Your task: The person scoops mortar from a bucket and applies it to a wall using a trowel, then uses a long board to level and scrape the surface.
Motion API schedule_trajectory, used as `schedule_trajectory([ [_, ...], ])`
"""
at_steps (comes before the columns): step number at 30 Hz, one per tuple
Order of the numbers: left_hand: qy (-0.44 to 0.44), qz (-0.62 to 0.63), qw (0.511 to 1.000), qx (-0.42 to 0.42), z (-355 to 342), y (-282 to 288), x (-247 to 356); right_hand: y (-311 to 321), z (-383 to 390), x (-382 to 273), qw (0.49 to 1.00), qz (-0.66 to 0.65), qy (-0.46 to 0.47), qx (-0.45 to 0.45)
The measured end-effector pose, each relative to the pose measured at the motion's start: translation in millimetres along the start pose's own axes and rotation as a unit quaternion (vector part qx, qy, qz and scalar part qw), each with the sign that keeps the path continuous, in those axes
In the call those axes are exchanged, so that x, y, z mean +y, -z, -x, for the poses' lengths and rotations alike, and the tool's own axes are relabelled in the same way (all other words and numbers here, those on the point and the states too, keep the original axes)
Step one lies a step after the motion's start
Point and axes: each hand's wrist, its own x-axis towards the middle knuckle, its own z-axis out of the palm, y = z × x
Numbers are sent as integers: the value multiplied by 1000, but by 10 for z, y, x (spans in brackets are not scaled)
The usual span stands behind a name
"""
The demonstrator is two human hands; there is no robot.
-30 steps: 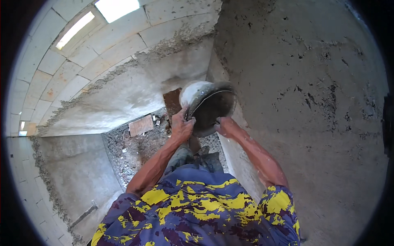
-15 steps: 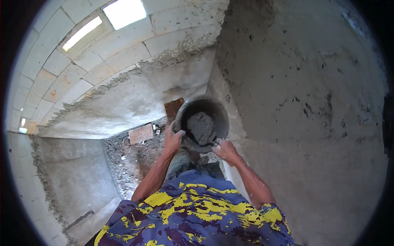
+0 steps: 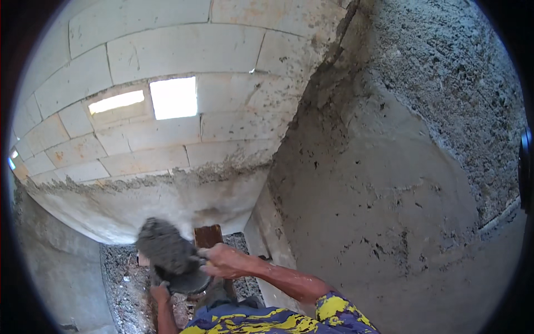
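Note:
A dark round pan heaped with grey wet mortar is low in the view, left of centre. My right hand grips its right rim, the forearm coming up from the lower right. My left hand holds the pan from underneath at its lower left edge. The pan is tilted and sits just left of the corner where the freshly plastered grey wall meets the block wall.
A pale block wall with two bright openings fills the upper left, its lower band plastered. A brown brick stands behind the pan. Rubble covers the floor below. Rough render covers the upper right wall.
The pan has swung from near the right wall down to the lower left, mortar still heaped in it. The view has tilted up, showing more of the block wall.

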Motion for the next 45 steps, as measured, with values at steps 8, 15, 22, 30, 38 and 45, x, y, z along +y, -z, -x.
schedule_trajectory([
  [8, -40, -122, 973, 193, -797, 1168, -1284, 1870, -679, -35, 961, -211, 146, -107],
  [15, -205, 65, 974, 73, -429, 856, -574, 4574, 1027, 962, 753, -270, -81, 594],
  [22, -15, 76, 997, 26, -534, 168, 277, 2835, 1783, 411, 751, -25, -218, 624],
  [30, -98, 83, 959, -254, 295, -1217, 1230, -279, 1431, 1303, 911, 175, -340, 151],
  [38, -303, -48, 893, -330, 1405, -1552, 1687, -864, 1649, 1009, 880, 332, -258, 220],
  [45, -368, 30, 858, -356, 1602, -1508, 1700, -790, 1932, 1220, 873, 301, -299, 241],
])
